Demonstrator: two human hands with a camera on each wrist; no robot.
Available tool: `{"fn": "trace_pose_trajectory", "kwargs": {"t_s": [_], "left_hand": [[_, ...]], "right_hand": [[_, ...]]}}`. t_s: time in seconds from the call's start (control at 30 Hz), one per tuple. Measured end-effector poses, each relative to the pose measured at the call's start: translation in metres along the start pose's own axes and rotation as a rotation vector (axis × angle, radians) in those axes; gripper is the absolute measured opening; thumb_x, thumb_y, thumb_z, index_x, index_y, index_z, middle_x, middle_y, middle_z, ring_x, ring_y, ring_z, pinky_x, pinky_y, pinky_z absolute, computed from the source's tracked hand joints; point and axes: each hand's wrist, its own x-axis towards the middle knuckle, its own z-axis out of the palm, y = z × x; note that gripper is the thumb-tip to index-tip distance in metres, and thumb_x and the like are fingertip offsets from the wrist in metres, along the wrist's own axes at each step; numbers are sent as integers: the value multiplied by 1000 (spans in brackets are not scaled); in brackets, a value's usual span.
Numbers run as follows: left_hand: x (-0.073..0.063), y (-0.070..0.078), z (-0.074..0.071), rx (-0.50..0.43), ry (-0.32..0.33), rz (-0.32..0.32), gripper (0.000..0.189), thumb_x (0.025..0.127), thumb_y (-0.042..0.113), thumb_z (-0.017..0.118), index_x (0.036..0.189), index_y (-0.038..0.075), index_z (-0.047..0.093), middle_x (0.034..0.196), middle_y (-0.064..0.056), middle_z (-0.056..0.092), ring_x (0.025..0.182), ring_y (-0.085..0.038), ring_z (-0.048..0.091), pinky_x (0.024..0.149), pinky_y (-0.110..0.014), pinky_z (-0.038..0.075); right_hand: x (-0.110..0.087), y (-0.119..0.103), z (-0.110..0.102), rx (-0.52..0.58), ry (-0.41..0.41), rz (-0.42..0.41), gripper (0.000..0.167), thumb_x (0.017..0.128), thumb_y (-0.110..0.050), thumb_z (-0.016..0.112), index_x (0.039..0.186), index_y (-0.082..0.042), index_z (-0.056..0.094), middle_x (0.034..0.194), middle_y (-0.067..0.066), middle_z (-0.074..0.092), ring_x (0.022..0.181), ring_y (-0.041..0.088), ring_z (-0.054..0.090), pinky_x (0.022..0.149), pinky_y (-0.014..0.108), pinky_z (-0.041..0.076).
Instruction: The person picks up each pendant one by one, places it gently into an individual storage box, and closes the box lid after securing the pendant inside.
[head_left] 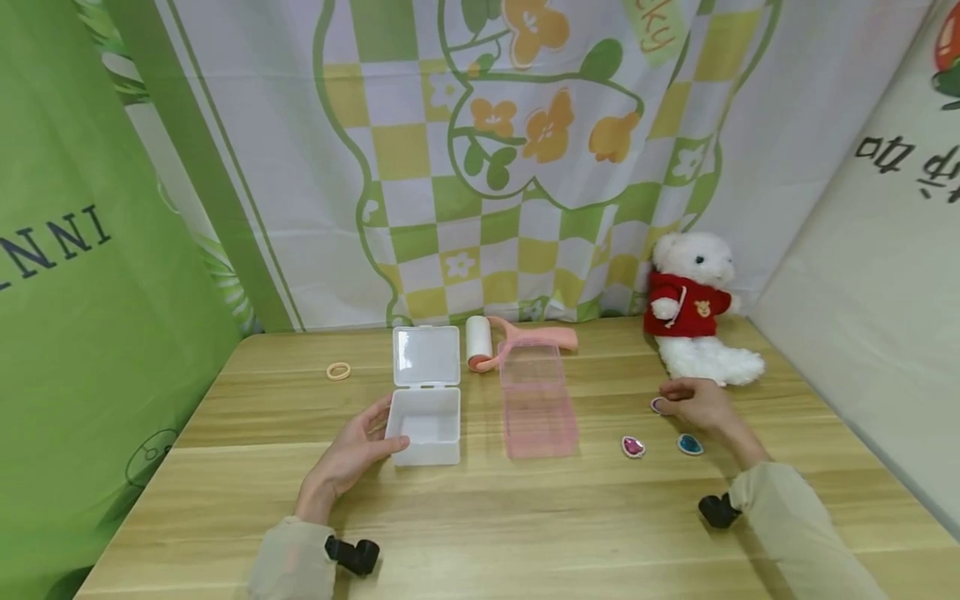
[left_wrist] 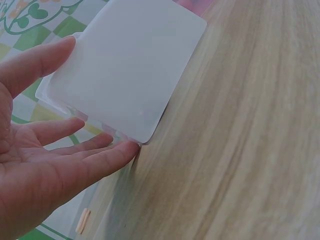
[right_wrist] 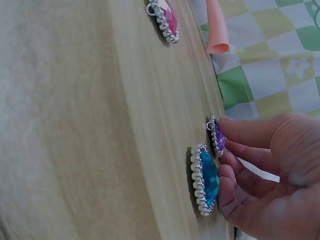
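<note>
My left hand point(head_left: 351, 454) rests at the left side of an open white plastic box point(head_left: 425, 450). The thumb lies over its front left rim, the other fingers spread straight along the wall. At the right, my right hand point(head_left: 703, 410) has its fingertips round a small purple gem pendant point(right_wrist: 218, 137) with a silvery beaded edge. Close under those fingers lies a teal drop-shaped gem pendant point(head_left: 690, 444), and a pink one point(head_left: 633, 447) lies to its left.
Right of the white box stands an open pink clear box point(head_left: 542, 425). Behind it lies a lint roller with a pink handle point(head_left: 551, 337). A beige ring point(head_left: 338, 371) lies at the back left. A white plush toy point(head_left: 693, 300) in red leans at the back right.
</note>
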Motion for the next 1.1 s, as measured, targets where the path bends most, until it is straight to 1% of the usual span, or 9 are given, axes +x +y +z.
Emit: {"fn": "trace_pose_trajectory", "kwargs": {"t_s": [0.1,0.2,0.3,0.47,0.67,0.77,0.9,1.0,1.1], "left_hand": [[0,0,0,-1,3,-2,82,86,0,67,151,-1,17,153,-26,21,136,-45,29,101,-41,42],[1,0,0,0,0,1,82,86,0,67,151,-1,17,153,-26,21,135,-45,29,100,-40,43],[0,1,0,3,6,1,82,86,0,67,151,-2,17,153,-27,22,135,-46,30,100,-41,43],[0,1,0,7,11,3,83,85,1,67,150,-3,17,152,-28,22,134,-46,31,100,-41,43],[0,-1,0,-2,7,7,82,85,0,67,151,-2,17,152,-28,23,133,-46,33,98,-39,44],[0,-1,0,-4,8,9,82,85,0,67,151,-2,17,151,-28,24,132,-46,34,98,-39,45],[0,-1,1,-8,11,12,83,85,0,67,151,-2,17,150,-30,25,131,-46,35,98,-40,45],[0,0,1,-6,24,9,83,84,0,68,151,-1,18,149,-30,26,130,-47,37,97,-40,46],[0,0,2,2,37,5,84,84,0,68,151,0,18,149,-30,28,129,-46,39,95,-39,47]], "right_hand": [[1,-1,-1,-87,-18,-7,41,85,-18,72,111,13,63,100,24,68,92,32,63,76,34,50],[1,-3,-2,-146,-32,-13,39,85,-20,71,109,10,65,99,22,69,93,37,62,78,42,49],[1,-4,-2,-158,-41,-17,36,85,-21,72,105,8,66,96,20,69,90,34,62,76,42,49],[1,-5,-1,-147,-46,-29,34,82,-20,74,100,7,65,91,16,67,84,25,59,70,35,47],[2,-4,0,-118,-51,-35,31,80,-18,76,96,6,64,87,12,67,80,18,59,68,32,47],[4,-5,1,-92,-56,-30,28,81,-15,75,95,6,62,86,13,68,77,15,60,65,31,49],[4,-8,1,-22,-81,-6,26,83,-11,72,97,8,59,87,16,68,71,16,60,57,30,51],[3,-15,2,11,-91,-7,27,84,-10,71,98,9,58,87,17,67,70,18,62,56,30,52],[1,-24,3,9,-76,-30,28,85,-12,71,99,9,59,88,17,68,73,17,62,59,29,51]]}}
